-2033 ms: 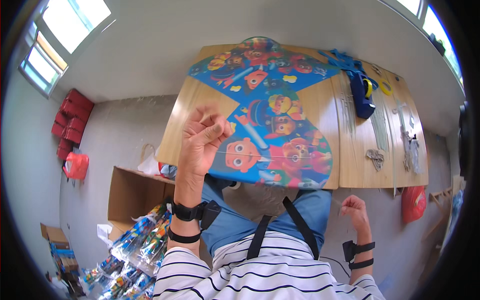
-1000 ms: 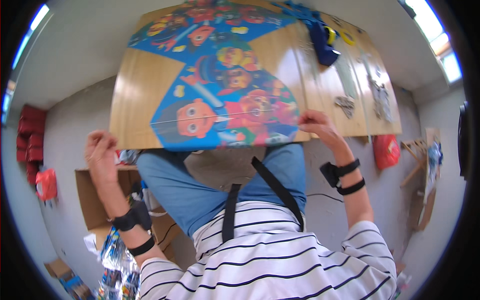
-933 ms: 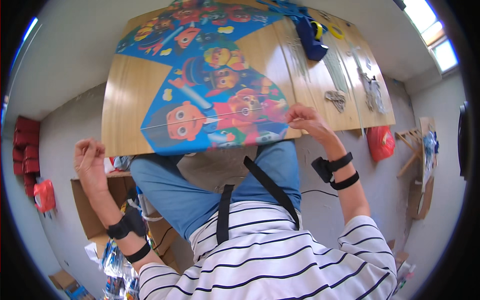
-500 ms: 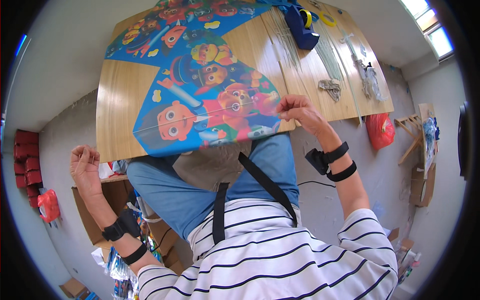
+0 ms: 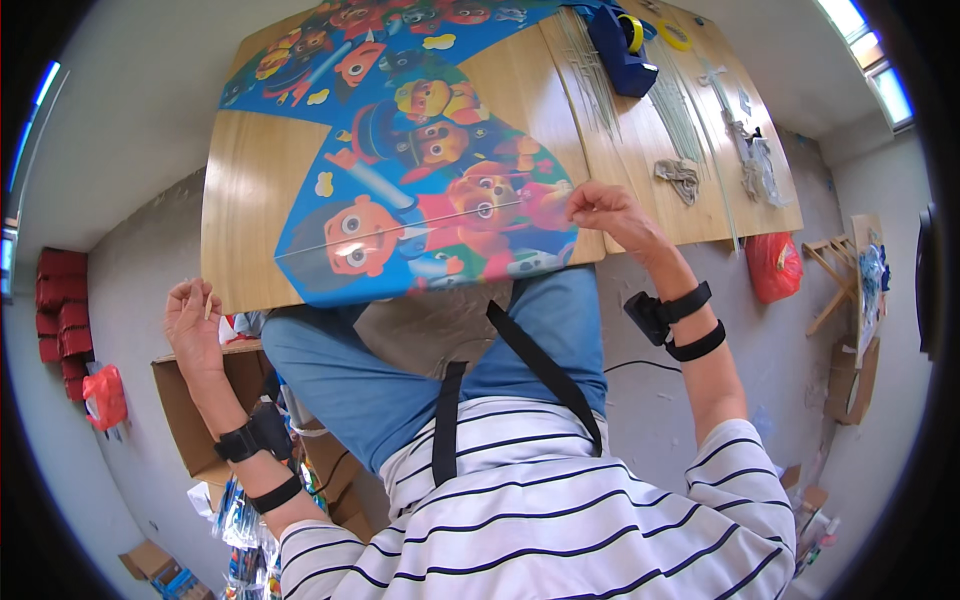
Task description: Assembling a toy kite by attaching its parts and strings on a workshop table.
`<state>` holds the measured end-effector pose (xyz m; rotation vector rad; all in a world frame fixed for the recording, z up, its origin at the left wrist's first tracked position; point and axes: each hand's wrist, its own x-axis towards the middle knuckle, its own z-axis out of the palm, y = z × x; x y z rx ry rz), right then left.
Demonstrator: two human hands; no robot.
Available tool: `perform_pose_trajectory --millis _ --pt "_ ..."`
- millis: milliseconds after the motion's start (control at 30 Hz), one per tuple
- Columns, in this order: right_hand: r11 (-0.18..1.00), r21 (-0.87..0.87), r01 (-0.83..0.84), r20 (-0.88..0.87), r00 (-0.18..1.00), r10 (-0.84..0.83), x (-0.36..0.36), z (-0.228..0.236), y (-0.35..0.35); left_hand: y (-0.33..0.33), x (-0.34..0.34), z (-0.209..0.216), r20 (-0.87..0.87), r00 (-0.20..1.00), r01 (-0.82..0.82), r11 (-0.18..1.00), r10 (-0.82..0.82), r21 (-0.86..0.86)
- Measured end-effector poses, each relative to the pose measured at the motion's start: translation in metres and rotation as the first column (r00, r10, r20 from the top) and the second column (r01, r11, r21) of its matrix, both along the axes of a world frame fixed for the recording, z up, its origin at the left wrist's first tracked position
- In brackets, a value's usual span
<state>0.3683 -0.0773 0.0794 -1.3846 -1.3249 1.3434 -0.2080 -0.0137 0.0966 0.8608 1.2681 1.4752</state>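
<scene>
A blue printed sheet point(image 5: 330, 185) with cartoon figures lies at the table's front edge, its near side reaching above my knees. Across it runs a thin pale straight line point(image 5: 420, 225) that looks like a slender rod. My right hand point(image 5: 612, 214) is closed in a pinch at the sheet's right corner; what its fingertips hold is hidden. My left hand point(image 5: 193, 325), beside the table's front left corner, has bent fingers closed on a small pale strip point(image 5: 208, 304). A second sheet point(image 5: 290, 95) with the same print lies farther back, partly cut off by the view.
Toward the back right of the wooden table point(image 5: 245, 200) stand a blue tape dispenser point(image 5: 622, 60) and a yellow tape roll point(image 5: 674, 36). Several thin rods point(image 5: 672, 115) lie near a crumpled grey cloth point(image 5: 678, 180). A red bag point(image 5: 773, 268) hangs at the right; a cardboard box point(image 5: 188, 420) stands below my left.
The whole view has shifted slightly. My left hand has come a little closer to the table corner, and its fingers have spread slightly. My right hand stays at the sheet's right corner.
</scene>
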Motion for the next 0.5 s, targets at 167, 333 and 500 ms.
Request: perform_pose_trajectory --millis 167,333,500 --pt "0.999 -0.045 -0.016 0.018 1.000 0.017 0.004 -0.006 0.012 0.000 -0.018 -0.025 0.018 1.000 0.017 1.000 -0.018 0.023" --pt "0.993 -0.075 0.091 0.033 0.996 -0.088 0.009 -0.003 0.009 0.014 0.016 -0.037 -0.082 0.996 -0.032 0.999 0.029 -0.043" --pt "0.992 -0.075 0.101 0.081 0.992 -0.095 0.003 0.010 0.021 0.022 0.019 -0.055 -0.093 0.993 -0.085 0.983 0.070 -0.165"
